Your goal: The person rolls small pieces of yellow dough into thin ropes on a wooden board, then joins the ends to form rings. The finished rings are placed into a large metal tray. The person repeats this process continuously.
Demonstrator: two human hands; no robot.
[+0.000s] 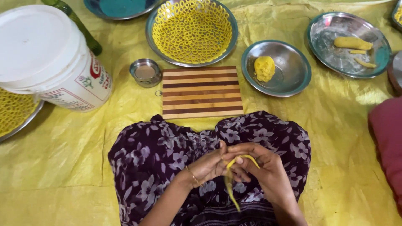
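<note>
Head view: left hand (209, 165) and right hand (261, 167) meet over the lap, each grip pinching a yellow dough strand (230, 184), loose end dangling; striped board (202, 92) just ahead.

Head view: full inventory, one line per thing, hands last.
sheet: 1, yellow, covers the floor
board: 1, brown and cream stripes, centre, ahead of the knees
cup: 1, steel, small, left of the board
ring plate: 1, steel, filled with yellow rings, top centre
bowl: 1, steel, right of the board
dough ball: 1, yellow, in the bowl
tray: 1, steel, top right, holds yellow dough pieces
bucket: 1, white with lid, top left
bottle: 1, green, behind the bucket
left plate: 1, steel with yellow rings, left edge, partly under the bucket
teal dish: 1, top edge
red cloth: 1, right edge
left hand: 1, on the strip
right hand: 1, on the strip
strip: 1, yellow, between both hands over the lap
</note>
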